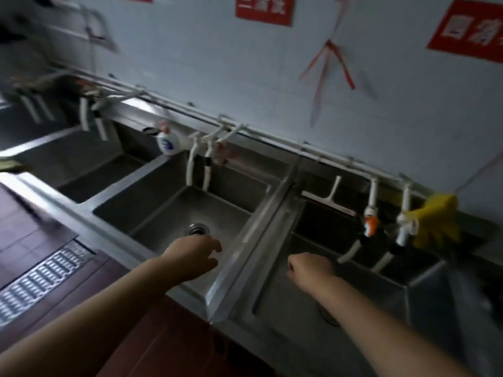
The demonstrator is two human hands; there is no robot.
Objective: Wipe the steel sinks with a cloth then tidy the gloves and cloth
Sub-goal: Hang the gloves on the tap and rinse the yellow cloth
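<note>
A row of steel sinks is seen along the tiled wall (245,72), everything blurred. The middle sink (174,202) is shown bare, with only its drain (196,229) at the bottom and two white taps (200,164) hung over its back edge. The right sink (313,289) is darker; a white squeegee (330,198) is propped at its back rim, and two hose taps (386,232) are dropped into it. A second drain (328,315) is half hidden under the right forearm. The left sink (81,170) is partly cut off by blur, and what lies in it cannot be told.

The left hand (194,253) is held over the middle sink, fingers loosely spread and holding nothing. The right hand (310,268) is held over the right sink, fingers curled into a loose fist; nothing is seen gripped, though the palm is turned away.

Yellow gloves (435,220) are draped over the back ledge at far right, just beside the taps. No cloth can be made out. A white bottle (168,141) is stood on the ledge between left and middle sinks. Red signs (265,9) on the wall are cut off by the frame edge, their writing unreadable. A floor grate (40,278) is seen lower left.
</note>
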